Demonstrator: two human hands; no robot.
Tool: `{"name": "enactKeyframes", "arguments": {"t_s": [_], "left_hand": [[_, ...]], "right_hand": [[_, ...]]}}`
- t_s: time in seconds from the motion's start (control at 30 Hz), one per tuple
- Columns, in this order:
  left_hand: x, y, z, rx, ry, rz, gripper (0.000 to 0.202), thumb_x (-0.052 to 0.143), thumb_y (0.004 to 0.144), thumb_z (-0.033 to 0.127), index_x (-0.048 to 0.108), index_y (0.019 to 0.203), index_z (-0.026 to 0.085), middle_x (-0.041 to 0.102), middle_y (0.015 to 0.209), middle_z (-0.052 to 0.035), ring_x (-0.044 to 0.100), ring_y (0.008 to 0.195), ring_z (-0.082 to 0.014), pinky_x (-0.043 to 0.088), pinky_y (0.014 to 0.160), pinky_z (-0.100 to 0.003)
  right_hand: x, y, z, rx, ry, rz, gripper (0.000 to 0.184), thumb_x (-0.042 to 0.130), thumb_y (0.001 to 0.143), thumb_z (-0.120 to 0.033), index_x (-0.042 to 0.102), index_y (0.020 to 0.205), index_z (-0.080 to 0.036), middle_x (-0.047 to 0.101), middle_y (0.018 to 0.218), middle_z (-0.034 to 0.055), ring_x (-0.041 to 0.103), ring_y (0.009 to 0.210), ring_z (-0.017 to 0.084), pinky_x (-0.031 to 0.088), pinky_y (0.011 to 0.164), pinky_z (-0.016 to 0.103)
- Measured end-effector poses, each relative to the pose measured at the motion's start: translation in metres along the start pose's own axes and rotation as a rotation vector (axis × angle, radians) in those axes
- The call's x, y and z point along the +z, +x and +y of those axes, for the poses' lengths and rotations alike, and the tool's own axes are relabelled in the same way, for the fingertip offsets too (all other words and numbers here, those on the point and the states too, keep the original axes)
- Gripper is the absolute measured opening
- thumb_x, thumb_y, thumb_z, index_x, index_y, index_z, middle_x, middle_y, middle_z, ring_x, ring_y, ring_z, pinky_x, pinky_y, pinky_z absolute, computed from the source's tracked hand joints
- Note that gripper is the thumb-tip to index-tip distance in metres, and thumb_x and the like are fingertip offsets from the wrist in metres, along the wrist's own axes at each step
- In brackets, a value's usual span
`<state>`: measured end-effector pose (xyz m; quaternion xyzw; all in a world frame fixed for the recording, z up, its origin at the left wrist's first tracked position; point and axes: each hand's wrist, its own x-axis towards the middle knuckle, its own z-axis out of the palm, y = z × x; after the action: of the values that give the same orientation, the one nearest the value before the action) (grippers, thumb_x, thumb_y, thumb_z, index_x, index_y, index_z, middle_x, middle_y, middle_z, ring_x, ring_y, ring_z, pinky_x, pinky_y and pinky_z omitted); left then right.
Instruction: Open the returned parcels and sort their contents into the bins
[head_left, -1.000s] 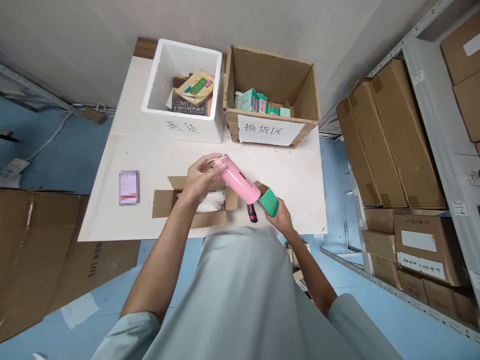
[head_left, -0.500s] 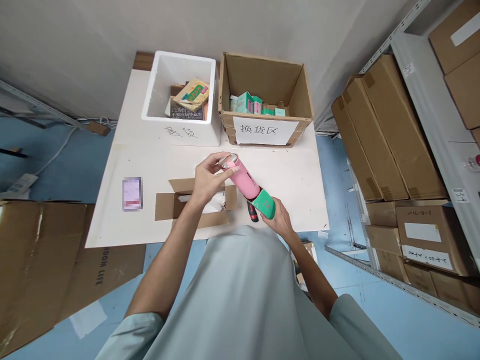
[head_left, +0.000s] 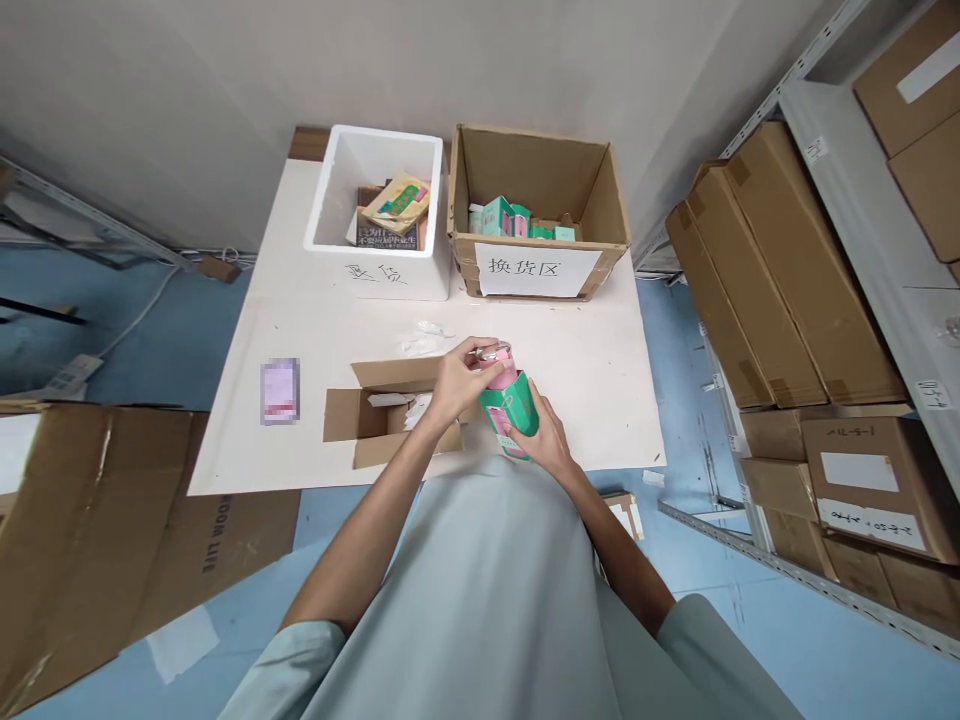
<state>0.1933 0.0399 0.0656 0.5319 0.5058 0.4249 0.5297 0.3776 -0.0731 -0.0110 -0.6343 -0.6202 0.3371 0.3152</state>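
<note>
My left hand (head_left: 463,382) grips a pink bottle (head_left: 499,373) near its silver cap. The bottle's lower part is inside a green and pink carton (head_left: 517,405), with the top sticking out of its open end. My right hand (head_left: 545,432) is wrapped around the carton's right side. Both are held over the front edge of the table. Left of my hands lies an open cardboard box (head_left: 373,453) with flaps spread and white packing paper (head_left: 417,411) inside.
A white foam box (head_left: 322,215) with books and a cardboard carton (head_left: 459,190) with green packages stand at the table's back. Clear plastic wrap (head_left: 426,340) and a blurred purple item (head_left: 280,391) lie on the table (head_left: 600,380). Shelves with boxes (head_left: 787,270) rise at right.
The pink bottle has slid deeper into the green carton, which now stands more upright. Plastic wrap shows behind the cardboard box, and the black and red tool is out of sight.
</note>
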Motion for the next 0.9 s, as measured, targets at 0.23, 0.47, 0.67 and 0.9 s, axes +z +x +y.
{"name": "enactKeyframes", "arguments": {"t_s": [0.23,0.47,0.67,0.9], "left_hand": [[-0.010,0.002,-0.003,-0.074,-0.004,0.051,0.055,0.094,0.071,0.054,0.079,0.110,0.018,0.081,0.123,-0.0122,0.076,0.109,-0.0284,0.062,0.096,-0.040],[-0.013,0.007,-0.012,-0.061,0.082,-0.024,0.053,0.087,0.077,0.053,0.076,0.116,0.019,0.081,0.122,-0.0106,0.075,0.110,-0.0264,0.059,0.099,-0.039],[-0.019,0.018,-0.018,-0.102,0.379,-0.108,0.046,0.084,0.079,0.056,0.079,0.111,0.024,0.083,0.113,-0.0050,0.076,0.106,-0.0267,0.056,0.099,-0.036],[-0.014,0.020,-0.010,-0.214,0.536,0.003,0.035,0.083,0.080,0.053,0.074,0.100,0.025,0.082,0.101,-0.0053,0.074,0.097,-0.0294,0.054,0.086,-0.037]], "right_hand": [[0.002,-0.007,0.014,0.100,0.139,-0.106,0.125,0.091,0.079,-0.048,0.019,0.180,-0.030,0.054,0.170,0.0126,0.058,0.153,0.038,0.053,0.122,0.060],[0.003,0.003,0.011,0.100,0.236,-0.097,0.118,0.090,0.080,-0.043,0.027,0.179,-0.031,0.055,0.171,0.0086,0.057,0.154,0.035,0.048,0.128,0.058],[0.024,0.007,0.001,0.136,0.371,-0.144,0.116,0.090,0.081,-0.046,0.029,0.178,-0.029,0.050,0.174,0.0076,0.054,0.158,0.032,0.042,0.133,0.056],[0.034,0.009,-0.008,0.125,0.508,-0.126,0.112,0.087,0.085,-0.049,0.028,0.178,-0.026,0.044,0.178,0.0092,0.046,0.163,0.030,0.038,0.136,0.053]]}}
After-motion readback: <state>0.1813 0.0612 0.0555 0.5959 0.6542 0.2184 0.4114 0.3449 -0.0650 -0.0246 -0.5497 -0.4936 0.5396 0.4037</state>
